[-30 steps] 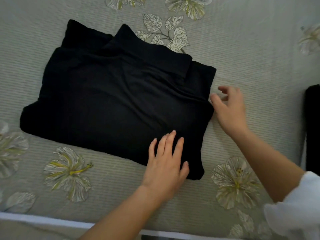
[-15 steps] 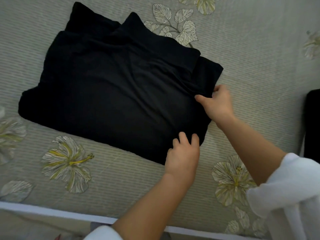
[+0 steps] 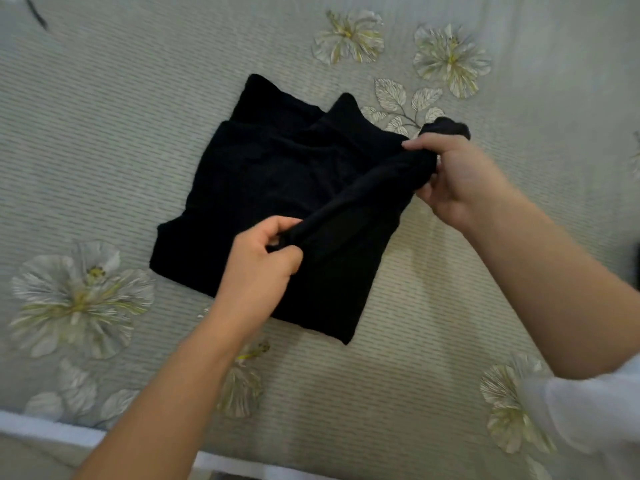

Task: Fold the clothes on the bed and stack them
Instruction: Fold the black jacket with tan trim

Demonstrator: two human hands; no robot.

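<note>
your left hand (image 3: 258,268) pinches garment (image 3: 273,188) edge at 6 | right hand (image 3: 457,174) grips corner at 3 | risk: uneven lift skews fold on bed (image 3: 104,133)

The garment (image 3: 277,188) lies on the bed (image 3: 104,133), near the middle of the view. The left hand (image 3: 258,268) is over the garment's near part and grips one end of a raised fold. The right hand (image 3: 460,178) is at the garment's right side, farther from the person, and grips the other end. The raised fold runs slantwise between the two hands, above the rest of the cloth. A sleeve (image 3: 588,410) sits on the right arm at the lower right.
</note>
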